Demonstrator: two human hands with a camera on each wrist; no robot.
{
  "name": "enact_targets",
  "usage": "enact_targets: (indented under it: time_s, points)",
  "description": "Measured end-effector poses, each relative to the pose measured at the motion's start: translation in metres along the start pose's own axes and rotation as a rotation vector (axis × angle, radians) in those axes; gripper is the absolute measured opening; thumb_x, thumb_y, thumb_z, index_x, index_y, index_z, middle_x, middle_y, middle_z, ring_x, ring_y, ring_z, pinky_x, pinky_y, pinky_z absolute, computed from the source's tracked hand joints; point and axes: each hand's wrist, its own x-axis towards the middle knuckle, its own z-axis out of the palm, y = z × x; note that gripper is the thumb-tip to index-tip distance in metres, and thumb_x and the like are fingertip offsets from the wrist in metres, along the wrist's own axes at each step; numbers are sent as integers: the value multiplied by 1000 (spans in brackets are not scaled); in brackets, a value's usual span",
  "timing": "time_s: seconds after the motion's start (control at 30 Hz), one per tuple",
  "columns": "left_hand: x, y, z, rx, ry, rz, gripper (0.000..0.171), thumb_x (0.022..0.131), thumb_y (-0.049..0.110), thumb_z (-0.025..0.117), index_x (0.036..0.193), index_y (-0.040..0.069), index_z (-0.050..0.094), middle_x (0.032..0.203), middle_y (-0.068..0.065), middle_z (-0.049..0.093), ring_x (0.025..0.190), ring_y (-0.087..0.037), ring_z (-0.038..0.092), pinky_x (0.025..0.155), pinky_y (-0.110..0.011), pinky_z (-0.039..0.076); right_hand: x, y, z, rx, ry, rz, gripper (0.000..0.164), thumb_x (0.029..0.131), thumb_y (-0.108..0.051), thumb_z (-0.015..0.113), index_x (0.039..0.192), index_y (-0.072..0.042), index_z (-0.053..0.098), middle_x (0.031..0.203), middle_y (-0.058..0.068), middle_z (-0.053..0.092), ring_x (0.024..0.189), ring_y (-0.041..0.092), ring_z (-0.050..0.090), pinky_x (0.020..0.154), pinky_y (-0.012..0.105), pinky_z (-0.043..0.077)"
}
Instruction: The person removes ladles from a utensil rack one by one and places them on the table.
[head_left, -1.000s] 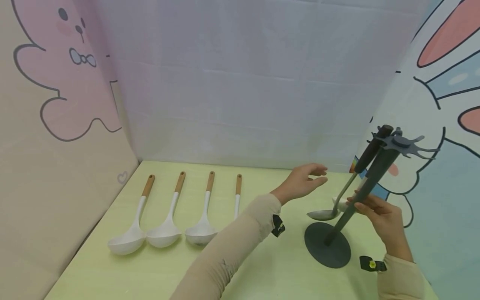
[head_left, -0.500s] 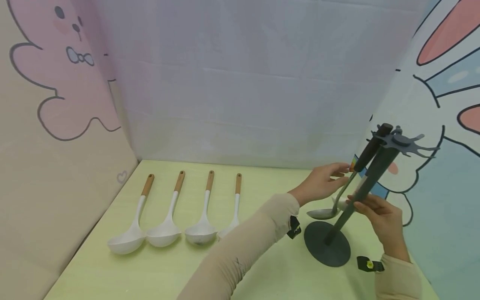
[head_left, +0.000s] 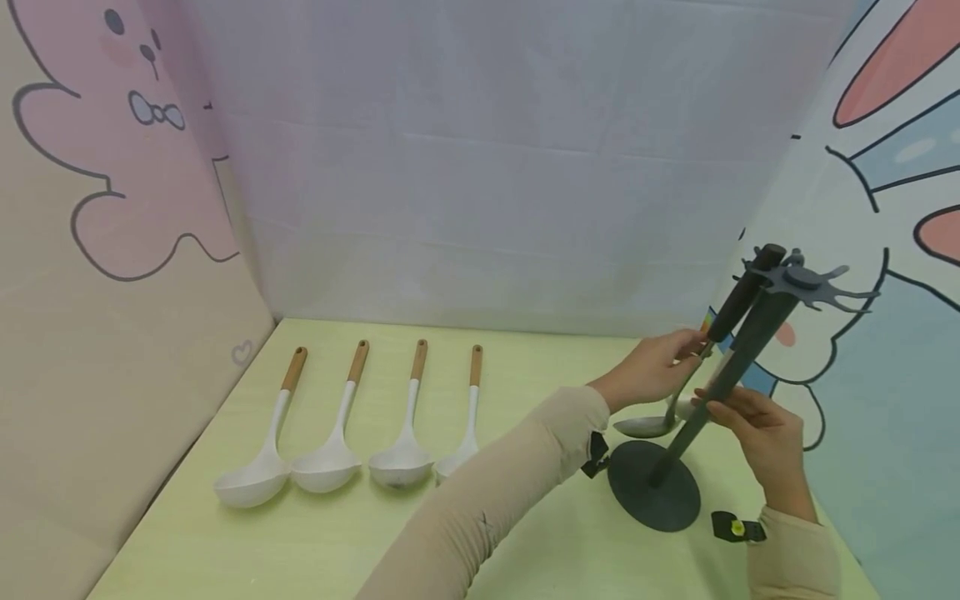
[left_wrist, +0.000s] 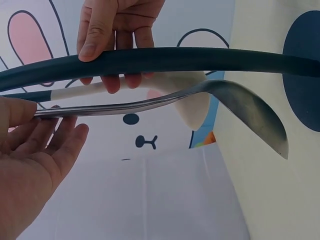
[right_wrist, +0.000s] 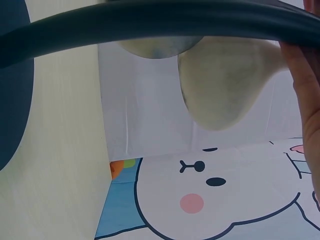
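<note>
A dark grey utensil stand (head_left: 757, 350) rises from a round base, with a hooked rack on top. From the rack hangs a steel ladle (left_wrist: 255, 115) with a dark handle. My left hand (head_left: 648, 371) pinches its metal shaft just below that handle. My right hand (head_left: 765, 442) grips the stand's post, thumb on the near side and fingers behind it in the left wrist view. Behind the post hangs a white ladle (right_wrist: 220, 85), its shaft close by the right fingers (left_wrist: 132, 80) and partly hidden.
Several white ladles (head_left: 326, 471) with wooden handles lie in a row on the left of the pale green table (head_left: 570, 542). My left sleeve (head_left: 495, 492) crosses in front of the rightmost one. Printed cloth walls (head_left: 510, 167) enclose the back and sides.
My left hand has moved right, from beside the stand to the steel ladle's shaft, and now pinches it. The right hand stays on the post.
</note>
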Motion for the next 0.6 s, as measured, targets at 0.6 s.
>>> enact_targets:
  time_s: [0.6]
  points:
    - [-3, -27, 12, -5, -56, -44, 23, 107, 14, 48, 124, 6, 60, 116, -4, 68, 104, -6, 63, 82, -11, 46, -1, 2, -3, -123, 40, 69, 19, 86, 25, 59, 105, 22, 61, 96, 0, 76, 84, 10, 73, 74, 18, 56]
